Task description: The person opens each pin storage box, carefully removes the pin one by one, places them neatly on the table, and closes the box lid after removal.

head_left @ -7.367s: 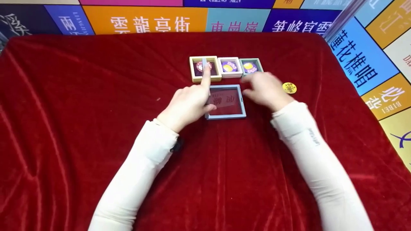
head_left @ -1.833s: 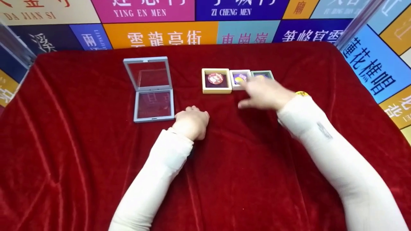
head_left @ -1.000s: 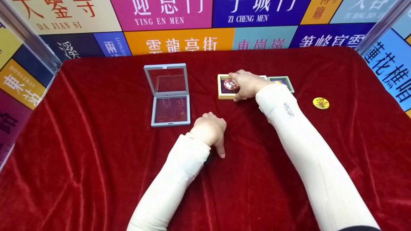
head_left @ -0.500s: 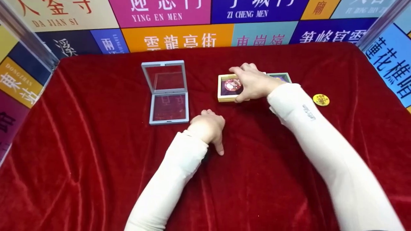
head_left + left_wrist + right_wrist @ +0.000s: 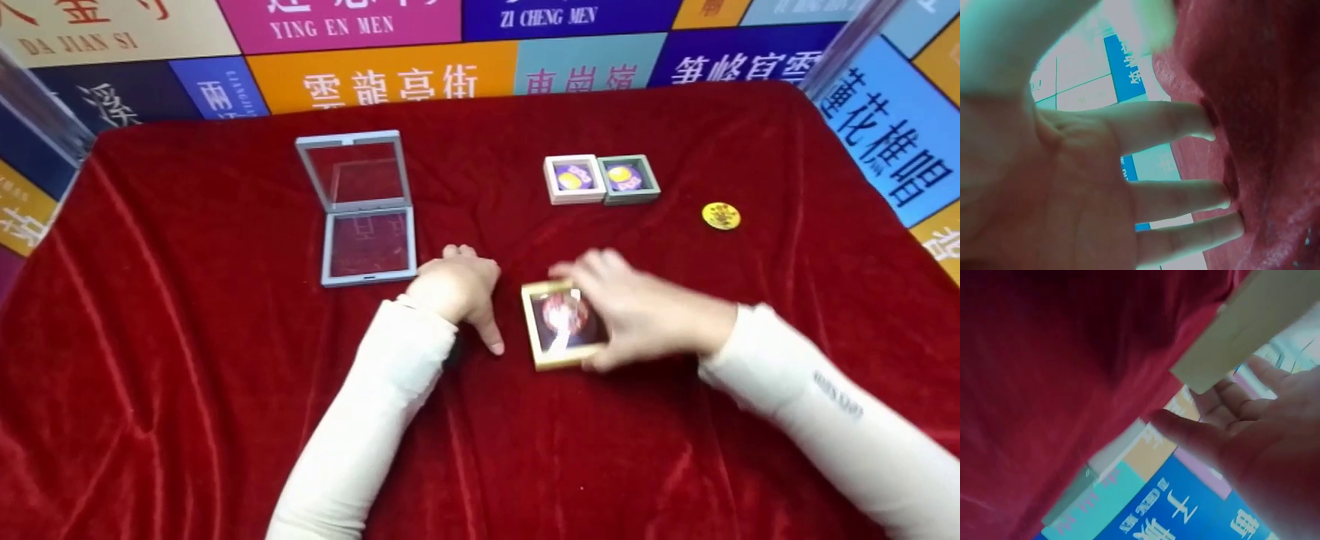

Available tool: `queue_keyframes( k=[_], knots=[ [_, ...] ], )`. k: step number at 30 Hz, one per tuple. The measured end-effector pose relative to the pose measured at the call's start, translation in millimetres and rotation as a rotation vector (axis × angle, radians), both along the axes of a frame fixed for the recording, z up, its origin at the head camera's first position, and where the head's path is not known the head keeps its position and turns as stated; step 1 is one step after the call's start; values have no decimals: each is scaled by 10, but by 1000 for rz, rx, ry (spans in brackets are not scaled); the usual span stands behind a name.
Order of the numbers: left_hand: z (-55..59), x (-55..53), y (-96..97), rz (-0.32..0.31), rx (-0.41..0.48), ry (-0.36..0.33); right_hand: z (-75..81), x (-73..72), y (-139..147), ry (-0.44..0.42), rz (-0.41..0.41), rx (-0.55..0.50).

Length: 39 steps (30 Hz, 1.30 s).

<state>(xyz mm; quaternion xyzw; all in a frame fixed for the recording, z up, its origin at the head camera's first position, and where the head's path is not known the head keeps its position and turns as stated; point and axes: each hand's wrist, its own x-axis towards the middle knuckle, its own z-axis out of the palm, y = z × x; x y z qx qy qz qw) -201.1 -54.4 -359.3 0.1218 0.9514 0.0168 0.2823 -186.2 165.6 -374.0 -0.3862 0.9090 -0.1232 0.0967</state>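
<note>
My right hand (image 5: 637,315) grips the far and near sides of a square yellow display frame (image 5: 528,330), which has a red round badge (image 5: 564,313) behind its clear film. In the right wrist view, the frame's pale edge (image 5: 1252,326) shows beside my right hand (image 5: 1264,433). To the left of that frame, my left hand (image 5: 457,289) rests on the cloth, holding nothing; its fingers look straight in the left wrist view, where the palm (image 5: 1084,185) fills much of the picture. Just left of it lies a blue-grey display frame (image 5: 328,251), unfolded with its upper half raised.
Farther back, a white frame (image 5: 574,200) and a green frame (image 5: 631,199) stand side by side, each with a purple-and-yellow badge. A loose yellow badge (image 5: 721,216) lies to their right. Red velvet cloth (image 5: 225,360) covers the table; printed panels (image 5: 382,82) stand behind.
My right hand has taken the yellow frame from the row and brought it nearer me. Since the oldest frame, the blue-grey frame has gone left and been unfolded. My left hand stays put lately.
</note>
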Motion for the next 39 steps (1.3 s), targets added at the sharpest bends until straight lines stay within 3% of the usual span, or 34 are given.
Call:
queue_keyframes(
  k=[3, 6, 12, 18, 22, 26, 31, 34, 39],
  knots=[
    [0, -5, -58, -4, 6, -3, -103, 161, 4, -20, -31, 32],
    [-24, -2, -70, -6, -4, -7, -164, 218, 17, -39, -62, 27],
    [-51, 21, -8, -17, -16, -11, -153, 301, 93, -120, -105, 35],
    [2, 40, 56, -9, -65, 24, -104, 331, 135, -134, -80, 60],
    [73, 97, 103, -22, -78, 89, -96, 350, 119, -61, -99, 83],
    [130, 190, 204, -74, -51, 170, -108, 424, 67, 45, -230, 145],
    [145, 331, 343, -169, 13, 214, -89, 524, -14, 104, -387, 216],
    [146, 388, 389, -216, 33, 239, -37, 567, -22, 119, -403, 240],
    [154, 441, 411, -239, 26, 247, 37, 591, -6, 152, -405, 233]
  ],
)
